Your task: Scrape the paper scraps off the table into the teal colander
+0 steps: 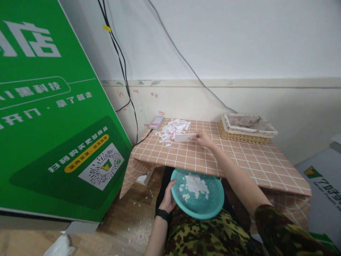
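My left hand (168, 197) grips the left rim of a teal plastic basket (215, 199), held just below the table's front edge. White paper scraps (196, 184) lie in the bottom of the basket. Over the table, my right hand (202, 138) is closed on the right end of a flat white card (182, 137), which stands on its long edge. Right behind the card spreads a heap of torn white and pinkish paper scraps (174, 127).
A checked brown cloth covers the table (239, 156). A lined wicker basket (246, 131) stands at the back right, and a power strip (157, 122) at the back left. A green panel (53, 117) rises on the left. Scraps litter the wooden floor (133, 220).
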`<move>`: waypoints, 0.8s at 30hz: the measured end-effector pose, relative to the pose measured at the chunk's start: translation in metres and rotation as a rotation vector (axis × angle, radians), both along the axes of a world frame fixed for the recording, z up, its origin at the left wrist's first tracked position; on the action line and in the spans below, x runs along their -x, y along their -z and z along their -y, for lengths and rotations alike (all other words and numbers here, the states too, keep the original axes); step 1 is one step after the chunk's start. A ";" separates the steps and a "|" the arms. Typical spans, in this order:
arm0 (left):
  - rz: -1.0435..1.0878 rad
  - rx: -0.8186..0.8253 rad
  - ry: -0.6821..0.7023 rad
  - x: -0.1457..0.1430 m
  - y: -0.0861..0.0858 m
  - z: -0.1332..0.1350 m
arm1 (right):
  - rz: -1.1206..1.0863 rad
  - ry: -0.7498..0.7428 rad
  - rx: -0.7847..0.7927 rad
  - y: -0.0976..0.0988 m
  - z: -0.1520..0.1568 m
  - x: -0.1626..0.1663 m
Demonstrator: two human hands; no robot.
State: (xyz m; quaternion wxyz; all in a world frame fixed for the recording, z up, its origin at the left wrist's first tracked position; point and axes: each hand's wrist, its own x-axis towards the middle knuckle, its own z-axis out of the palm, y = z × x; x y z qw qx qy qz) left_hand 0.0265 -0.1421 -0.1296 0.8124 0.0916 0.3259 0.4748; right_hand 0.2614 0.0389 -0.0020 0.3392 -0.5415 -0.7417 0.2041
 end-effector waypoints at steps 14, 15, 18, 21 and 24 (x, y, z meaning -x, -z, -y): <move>-0.015 0.005 -0.015 0.000 0.000 0.000 | -0.120 -0.132 0.128 0.000 0.006 0.017; -0.012 0.006 -0.009 0.000 0.001 0.000 | -0.123 -0.150 0.124 0.000 0.004 0.021; -0.004 -0.005 0.016 0.002 0.005 -0.001 | -0.137 -0.207 0.132 -0.002 0.000 0.031; 0.011 -0.024 0.022 0.002 0.006 -0.001 | -0.139 -0.248 0.162 -0.007 0.000 0.036; 0.023 -0.036 0.030 0.002 0.004 -0.001 | -0.100 -0.279 0.195 -0.014 0.002 0.030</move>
